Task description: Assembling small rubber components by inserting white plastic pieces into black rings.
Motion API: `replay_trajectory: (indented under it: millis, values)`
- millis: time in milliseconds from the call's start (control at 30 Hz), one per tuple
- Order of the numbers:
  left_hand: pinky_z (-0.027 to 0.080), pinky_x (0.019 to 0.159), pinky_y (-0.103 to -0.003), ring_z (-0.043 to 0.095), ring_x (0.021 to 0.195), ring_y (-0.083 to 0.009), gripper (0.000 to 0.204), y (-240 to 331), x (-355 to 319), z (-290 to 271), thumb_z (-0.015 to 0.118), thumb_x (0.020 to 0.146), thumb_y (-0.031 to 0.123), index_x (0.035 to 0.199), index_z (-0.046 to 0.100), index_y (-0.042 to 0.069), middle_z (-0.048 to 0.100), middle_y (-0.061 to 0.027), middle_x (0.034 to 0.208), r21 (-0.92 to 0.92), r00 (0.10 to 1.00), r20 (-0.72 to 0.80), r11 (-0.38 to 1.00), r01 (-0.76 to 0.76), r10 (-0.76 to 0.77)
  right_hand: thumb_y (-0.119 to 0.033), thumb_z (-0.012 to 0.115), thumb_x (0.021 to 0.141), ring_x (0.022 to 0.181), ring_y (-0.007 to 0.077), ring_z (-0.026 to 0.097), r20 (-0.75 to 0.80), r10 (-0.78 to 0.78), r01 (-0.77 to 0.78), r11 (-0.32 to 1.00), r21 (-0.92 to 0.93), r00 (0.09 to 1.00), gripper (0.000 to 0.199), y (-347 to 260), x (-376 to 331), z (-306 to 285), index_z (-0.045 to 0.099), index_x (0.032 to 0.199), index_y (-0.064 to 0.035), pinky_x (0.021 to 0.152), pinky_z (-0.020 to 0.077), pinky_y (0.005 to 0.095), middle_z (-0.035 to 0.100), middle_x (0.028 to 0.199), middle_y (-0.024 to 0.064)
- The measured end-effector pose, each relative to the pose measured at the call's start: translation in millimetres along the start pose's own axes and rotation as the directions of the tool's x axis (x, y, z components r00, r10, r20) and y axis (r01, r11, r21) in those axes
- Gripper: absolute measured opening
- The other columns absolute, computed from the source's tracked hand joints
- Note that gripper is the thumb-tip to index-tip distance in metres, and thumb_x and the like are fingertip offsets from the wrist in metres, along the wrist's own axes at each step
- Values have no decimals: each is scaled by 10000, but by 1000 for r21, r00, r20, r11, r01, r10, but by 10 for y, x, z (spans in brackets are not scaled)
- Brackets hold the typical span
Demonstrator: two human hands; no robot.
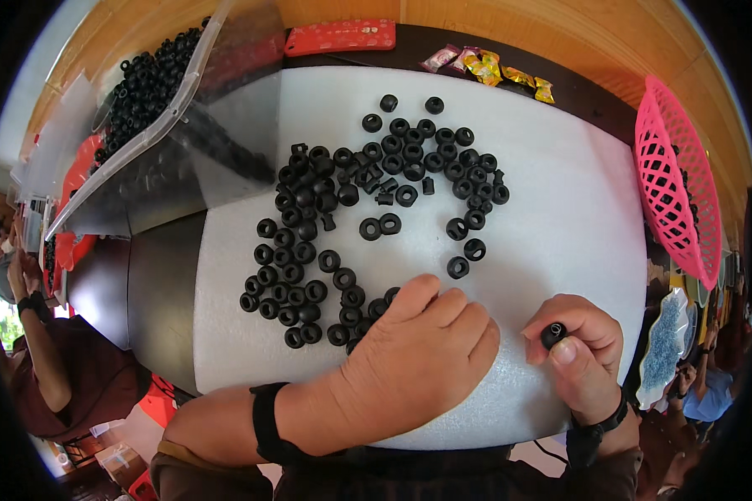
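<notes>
Between the thumb and fingers of my right hand (pixel 589 355) is a small round black plastic part (pixel 553 335), with a pale ring-like shape showing in its opening. My left hand (pixel 422 359) is closed, its back toward the view and the fingers curled under. Whatever it may hold is hidden. Just past its knuckles and to the left, many loose black ring-shaped parts (pixel 316 290) lie on a white foam sheet (pixel 551 209), partly covered by the hand. A few narrower black pieces (pixel 383 199) are mixed among the rings farther up.
A clear plastic bin (pixel 171 117) full of black parts stands at the far left, overhanging the sheet. A pink mesh basket (pixel 673 179) leans at the right, above a tray of bluish pellets (pixel 662 342). Wrapped sweets (pixel 485 67) and a red case (pixel 340 37) line the back. Other people sit on both sides.
</notes>
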State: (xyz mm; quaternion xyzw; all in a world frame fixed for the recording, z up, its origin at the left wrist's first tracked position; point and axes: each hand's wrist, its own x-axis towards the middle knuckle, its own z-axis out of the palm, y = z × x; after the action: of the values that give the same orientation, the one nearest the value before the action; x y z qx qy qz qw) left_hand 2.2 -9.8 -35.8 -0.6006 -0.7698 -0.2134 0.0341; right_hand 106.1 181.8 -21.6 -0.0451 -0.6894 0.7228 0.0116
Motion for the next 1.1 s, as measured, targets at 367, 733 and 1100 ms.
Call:
replay_trajectory:
  millis: [367,733,1100]
  values:
    - [416,614,-254,558,677,-140,206,-94,65,-357,628,837,47,1027,677,-15,628,-59,749,-797,903,98,510,323,-418,-77,629,870,662,185,534,176,-106,147,961,-235,979,185,-45,97,-4,633,1037,2,604,412,293,595,775,75]
    - [367,602,-278,465,616,-144,221,-45,62,-318,643,840,64,1041,676,-21,594,-43,709,-715,961,-7,673,189,-277,-53,678,824,616,213,530,187,-256,301,912,-279,949,194,38,103,61,628,1005,-2,556,413,310,583,754,91]
    - [365,606,-285,457,624,-162,234,10,55,-280,677,811,64,1033,685,-9,603,-58,736,-706,959,-35,686,175,-280,-100,736,774,575,241,537,215,-317,374,865,-334,924,224,29,104,75,630,948,-7,523,414,336,554,683,86]
